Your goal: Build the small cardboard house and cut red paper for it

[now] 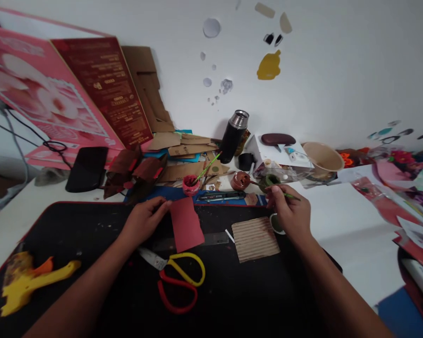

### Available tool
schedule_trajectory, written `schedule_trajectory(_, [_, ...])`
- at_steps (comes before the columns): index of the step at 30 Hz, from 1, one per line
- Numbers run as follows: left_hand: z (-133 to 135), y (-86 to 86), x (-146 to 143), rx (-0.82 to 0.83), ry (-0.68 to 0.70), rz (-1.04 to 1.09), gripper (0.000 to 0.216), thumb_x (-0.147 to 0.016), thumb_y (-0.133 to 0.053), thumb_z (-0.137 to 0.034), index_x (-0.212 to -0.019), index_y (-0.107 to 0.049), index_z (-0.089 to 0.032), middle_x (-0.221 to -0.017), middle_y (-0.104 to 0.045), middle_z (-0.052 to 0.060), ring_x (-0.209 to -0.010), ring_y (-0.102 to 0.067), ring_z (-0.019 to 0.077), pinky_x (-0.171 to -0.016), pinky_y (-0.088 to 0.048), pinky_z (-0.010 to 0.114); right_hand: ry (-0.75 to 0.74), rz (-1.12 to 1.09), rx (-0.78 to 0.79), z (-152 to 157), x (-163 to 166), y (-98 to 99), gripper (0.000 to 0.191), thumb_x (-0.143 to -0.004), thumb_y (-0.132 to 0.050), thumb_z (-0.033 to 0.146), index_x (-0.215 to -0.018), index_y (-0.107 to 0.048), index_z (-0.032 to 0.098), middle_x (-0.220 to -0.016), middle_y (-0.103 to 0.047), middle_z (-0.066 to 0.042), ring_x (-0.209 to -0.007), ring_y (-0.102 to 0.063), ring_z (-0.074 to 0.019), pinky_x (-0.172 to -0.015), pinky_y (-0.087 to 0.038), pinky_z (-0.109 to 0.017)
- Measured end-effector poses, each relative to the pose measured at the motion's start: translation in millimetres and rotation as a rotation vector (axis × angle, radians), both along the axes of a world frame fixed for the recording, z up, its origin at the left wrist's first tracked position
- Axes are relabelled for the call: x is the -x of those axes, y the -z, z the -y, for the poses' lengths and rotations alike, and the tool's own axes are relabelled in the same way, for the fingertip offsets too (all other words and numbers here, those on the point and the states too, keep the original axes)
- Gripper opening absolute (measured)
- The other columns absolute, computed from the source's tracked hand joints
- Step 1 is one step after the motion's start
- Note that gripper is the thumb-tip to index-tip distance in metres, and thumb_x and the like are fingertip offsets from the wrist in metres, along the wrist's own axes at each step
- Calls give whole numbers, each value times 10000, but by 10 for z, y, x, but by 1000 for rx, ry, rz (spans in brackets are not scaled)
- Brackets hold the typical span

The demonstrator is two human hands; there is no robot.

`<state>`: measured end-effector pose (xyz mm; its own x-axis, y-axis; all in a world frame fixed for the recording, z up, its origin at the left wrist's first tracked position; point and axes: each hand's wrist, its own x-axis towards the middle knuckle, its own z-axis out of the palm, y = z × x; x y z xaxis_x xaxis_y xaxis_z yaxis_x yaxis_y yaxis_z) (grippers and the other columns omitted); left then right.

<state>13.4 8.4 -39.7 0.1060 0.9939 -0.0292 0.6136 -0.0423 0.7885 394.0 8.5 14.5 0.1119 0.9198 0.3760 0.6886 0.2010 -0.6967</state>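
My left hand (146, 218) pinches the upper left corner of a red card (187, 224) above the black mat. In my right hand (291, 209), closed fingers grip a thin paintbrush (292, 196) with a green handle. Its other end appears to point left, to the mouth of a brown paint jar (240, 180). Close behind these fingers is a dark green paint jar (269, 181), and a green-stained lid (277, 224) lies partly behind the hand. Corrugated cardboard (255, 239) lies left of my right hand. A pink paint jar (191, 185) holds another green-handled brush (208, 167).
Scissors (181, 277) with yellow and red handles lie on the mat (232, 300), beside a ruler (215, 239). A yellow glue gun (35, 281) rests at left. Behind stand a black flask (234, 136), a utility knife (221, 196), a phone (87, 169) and cardboard scraps (190, 149).
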Motion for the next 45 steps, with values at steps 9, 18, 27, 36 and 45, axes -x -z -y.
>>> schedule_trajectory(9, [3, 8, 7, -6, 4, -9, 439, -950, -457, -569, -719, -580, -216, -583, -450, -57, -546, -409, 133, -531, -320, 254, -6, 37, -25, 22, -2, -23, 381, -1050, -529, 479, -908, -738, 194, -656, -688, -13, -581, -643, -185, -615, -474, -301])
schedule_trajectory(18, [1, 5, 2, -14, 7, -2, 442, -950, -464, -569, -723, -594, -211, -596, -462, -53, -564, -423, 134, -541, -328, 254, -42, 130, -29, 21, 30, -31, 362, -1050, -520, 448, -906, -744, 204, -627, -684, -9, -631, -667, -206, -641, -479, -303])
schedule_trajectory(27, [2, -24, -12, -9, 6, -4, 434, -941, -466, -566, -724, -600, -215, -594, -468, -52, -560, -424, 139, -545, -336, 257, -18, 118, -68, 28, 10, -38, 354, -1057, -515, 434, -907, -739, 205, -672, -702, -16, -648, -677, -197, -656, -485, -299])
schedule_trajectory(36, [5, -44, -11, -6, 7, -33, 459, -937, -459, -597, -705, -573, -218, -620, -514, -37, -589, -461, 148, -551, -357, 251, -29, 165, -35, 52, 3, -29, 365, -1060, -496, 448, -918, -740, 215, -675, -708, -29, -666, -680, -213, -666, -495, -316])
schedule_trajectory(45, [-15, -39, 11, 0, -3, -98, 468, -910, -458, -621, -714, -618, -227, -567, -527, -39, -537, -473, 153, -507, -354, 252, -41, 153, -20, 33, 11, -15, 369, -1060, -477, 460, -908, -726, 233, -695, -715, -40, -715, -693, -230, -696, -510, -330])
